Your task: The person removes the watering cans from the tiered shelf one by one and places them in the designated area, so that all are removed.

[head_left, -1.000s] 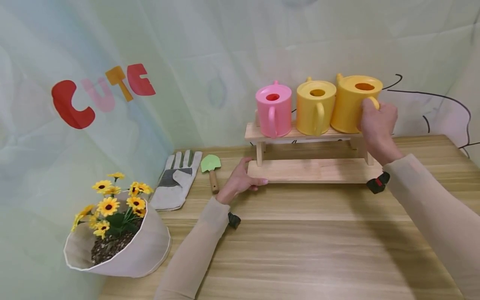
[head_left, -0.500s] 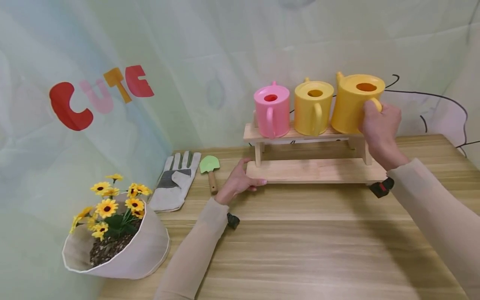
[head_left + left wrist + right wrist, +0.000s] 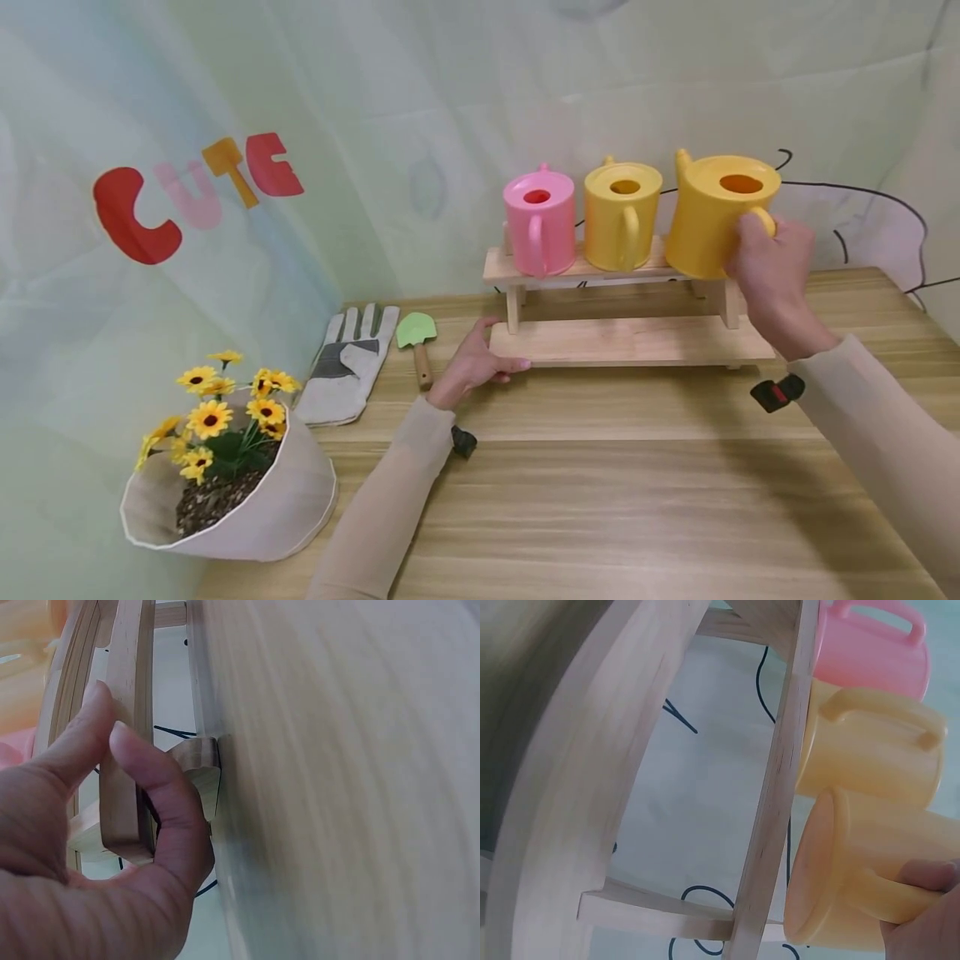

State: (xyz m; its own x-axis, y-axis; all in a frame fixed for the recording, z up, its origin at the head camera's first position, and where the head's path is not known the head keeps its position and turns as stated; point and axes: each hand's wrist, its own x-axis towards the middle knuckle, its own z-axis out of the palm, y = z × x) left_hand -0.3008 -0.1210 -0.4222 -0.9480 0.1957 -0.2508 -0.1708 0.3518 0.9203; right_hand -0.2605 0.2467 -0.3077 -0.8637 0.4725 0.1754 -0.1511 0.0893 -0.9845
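We find the right grip point(image 3: 774, 265) clasping the large can point(image 3: 705, 225) by its handle point(image 3: 877, 895) at the upper shelf's point(image 3: 497, 267) right end, the left grip point(image 3: 480, 358) pinching the lower board point(image 3: 615, 340), and advise clearing the middle can point(image 3: 611, 229).

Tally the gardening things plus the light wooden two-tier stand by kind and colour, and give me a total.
Yellow cylindrical watering cans: 2
Pink cylindrical watering can: 1
Light wooden two-tier stand: 1
Green-bladed, wooden-handled trowel: 1
White-and-grey fabric glove: 1
Round white pot with yellow flowers: 1
Total: 7
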